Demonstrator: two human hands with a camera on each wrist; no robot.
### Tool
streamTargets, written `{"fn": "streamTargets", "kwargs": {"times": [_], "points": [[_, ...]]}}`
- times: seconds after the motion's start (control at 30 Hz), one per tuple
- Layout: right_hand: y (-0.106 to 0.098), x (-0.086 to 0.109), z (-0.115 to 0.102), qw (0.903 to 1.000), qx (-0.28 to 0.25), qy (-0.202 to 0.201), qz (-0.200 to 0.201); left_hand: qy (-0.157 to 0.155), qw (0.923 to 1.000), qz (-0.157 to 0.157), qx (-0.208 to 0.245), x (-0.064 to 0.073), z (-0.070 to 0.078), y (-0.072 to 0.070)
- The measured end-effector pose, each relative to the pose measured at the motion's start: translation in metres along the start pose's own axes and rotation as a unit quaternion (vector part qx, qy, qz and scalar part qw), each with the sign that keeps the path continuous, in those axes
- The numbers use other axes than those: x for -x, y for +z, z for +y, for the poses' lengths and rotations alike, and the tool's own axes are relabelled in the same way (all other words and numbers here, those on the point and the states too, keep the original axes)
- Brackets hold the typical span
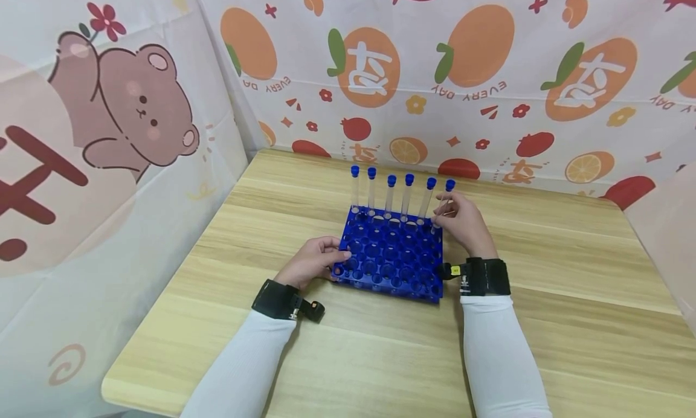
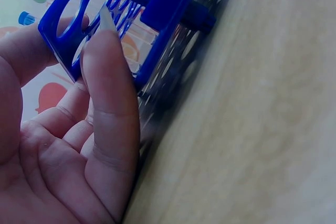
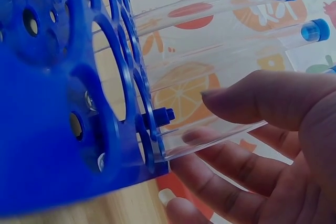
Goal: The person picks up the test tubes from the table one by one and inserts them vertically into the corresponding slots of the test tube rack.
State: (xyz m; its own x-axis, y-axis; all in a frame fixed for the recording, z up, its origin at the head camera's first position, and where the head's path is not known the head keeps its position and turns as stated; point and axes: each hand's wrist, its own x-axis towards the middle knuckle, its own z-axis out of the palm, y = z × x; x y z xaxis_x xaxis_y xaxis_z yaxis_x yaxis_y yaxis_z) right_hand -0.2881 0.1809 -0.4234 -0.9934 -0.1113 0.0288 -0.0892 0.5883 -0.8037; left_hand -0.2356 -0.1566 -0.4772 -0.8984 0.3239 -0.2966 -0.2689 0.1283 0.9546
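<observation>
A blue test tube rack (image 1: pixel 388 255) stands on the table. My left hand (image 1: pixel 314 261) grips its left end, the thumb (image 2: pixel 110 93) against the end panel and the other fingers around the side. Several clear test tubes with blue caps (image 1: pixel 409 179) stand upright in the rack's far row. My right hand (image 1: pixel 464 221) is at the rightmost test tube (image 1: pixel 444 200) of that row, which sits in the rack's corner. In the right wrist view, the fingers (image 3: pixel 236 166) lie right along this tube (image 3: pixel 220 141), while the thumb (image 3: pixel 252 98) stands apart from it.
The pale wooden table (image 1: pixel 571 321) carries the rack near its far side. Behind it hangs a fruit-printed cloth (image 1: pixel 478 122), and a bear-printed cloth (image 1: pixel 130 225) borders the left edge. Each wrist wears a black strap (image 1: pixel 489 277) with a small camera.
</observation>
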Motion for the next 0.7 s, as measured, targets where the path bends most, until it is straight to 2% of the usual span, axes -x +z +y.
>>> {"fn": "streamTargets", "kwargs": {"times": [0.3,0.57,0.7], "points": [[0.0,0.001,0.0,0.9999,-0.006,0.011,0.004,-0.002,1.0,0.001,-0.006,-0.002,-0.001,0.0],[-0.008,0.01,0.01,0.9998,-0.005,0.018,0.0,0.0,0.9999,-0.016,-0.003,-0.006,-0.004,0.007],[-0.012,0.013,0.018,0.9993,-0.023,0.024,-0.019,-0.01,0.9999,0.001,-0.003,-0.005,-0.004,0.009]]}}
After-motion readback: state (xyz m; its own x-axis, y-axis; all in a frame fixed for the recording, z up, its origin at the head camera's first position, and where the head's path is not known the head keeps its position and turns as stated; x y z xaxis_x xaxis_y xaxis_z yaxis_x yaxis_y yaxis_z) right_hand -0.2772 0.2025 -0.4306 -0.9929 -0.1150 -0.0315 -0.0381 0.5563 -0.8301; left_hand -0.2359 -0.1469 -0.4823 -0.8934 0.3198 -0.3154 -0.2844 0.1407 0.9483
